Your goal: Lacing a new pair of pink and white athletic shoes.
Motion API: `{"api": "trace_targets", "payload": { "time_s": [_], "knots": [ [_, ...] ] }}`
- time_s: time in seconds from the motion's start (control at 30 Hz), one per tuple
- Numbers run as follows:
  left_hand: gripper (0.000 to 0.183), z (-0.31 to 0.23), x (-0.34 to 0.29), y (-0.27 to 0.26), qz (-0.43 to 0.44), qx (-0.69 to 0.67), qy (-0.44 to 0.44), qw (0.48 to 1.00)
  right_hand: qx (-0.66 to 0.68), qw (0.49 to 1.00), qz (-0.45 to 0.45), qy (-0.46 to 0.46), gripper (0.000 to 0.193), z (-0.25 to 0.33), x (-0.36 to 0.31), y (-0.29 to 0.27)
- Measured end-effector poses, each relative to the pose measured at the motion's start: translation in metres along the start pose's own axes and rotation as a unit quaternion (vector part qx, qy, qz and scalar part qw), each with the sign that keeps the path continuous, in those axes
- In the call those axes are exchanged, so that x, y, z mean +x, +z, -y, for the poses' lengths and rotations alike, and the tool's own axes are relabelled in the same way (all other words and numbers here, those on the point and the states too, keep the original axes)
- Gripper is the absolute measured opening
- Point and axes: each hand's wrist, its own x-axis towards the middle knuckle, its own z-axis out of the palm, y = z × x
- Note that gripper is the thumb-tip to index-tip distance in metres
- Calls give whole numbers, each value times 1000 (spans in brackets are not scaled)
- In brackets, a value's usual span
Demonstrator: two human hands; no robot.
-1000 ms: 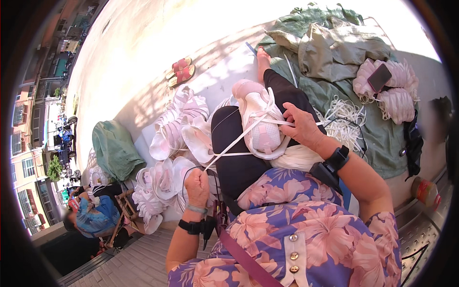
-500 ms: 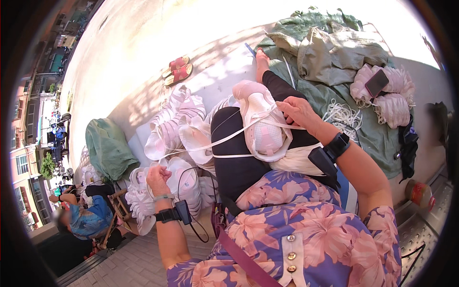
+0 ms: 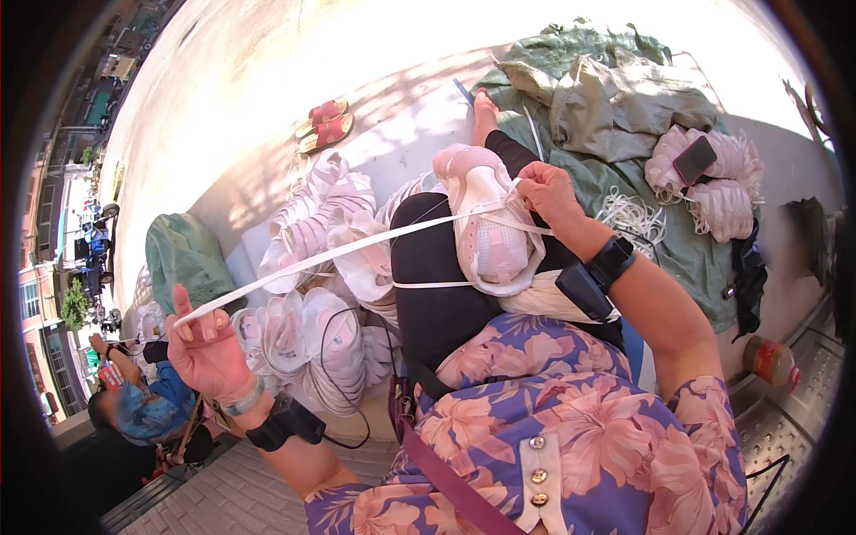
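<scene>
A white and pale pink shoe upper (image 3: 497, 250) lies across my legs, its toe pointing away from me. From its eyelets a flat white shoelace (image 3: 334, 253) runs taut and slanting to the left. My left hand (image 3: 212, 355) grips the far end of that lace between its fingers, out beyond the stacked uppers. At the upper's right side my right hand (image 3: 546, 190) pinches lace close to the eyelets. Its fingertips partly hide what they grip. Another stretch of white lace crosses my dark trouser leg below the taut one.
Stacked white and pink uppers (image 3: 325, 348) fill the ground to my left, near a green sack (image 3: 183, 259). Red sandals (image 3: 326, 132) stand beyond. On a green sheet at right lie loose laces (image 3: 629, 214) and bundled uppers with a phone (image 3: 695, 160). A person sits far left.
My left hand has swung out to the left, drawing the lace straight. My right hand has shifted slightly up along the upper, which has barely moved.
</scene>
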Motion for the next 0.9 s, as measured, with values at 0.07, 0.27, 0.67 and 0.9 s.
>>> {"api": "trace_targets", "payload": {
  "time_s": [0.07,0.27,0.67,0.9],
  "knots": [
    [18,-1,-2,18,49,-30,-14,998,39,999,-17,-33,2,2,-3,3],
    [15,2,-21,39,95,-35,0,995,142,990,0,-19,5,20,-16,8],
    [18,13,-98,-21,-159,133,-201,957,235,949,193,81,3,12,1,-17],
    [16,18,-121,-34,-235,184,-328,896,202,941,256,93,26,10,2,-23]
  ]
}}
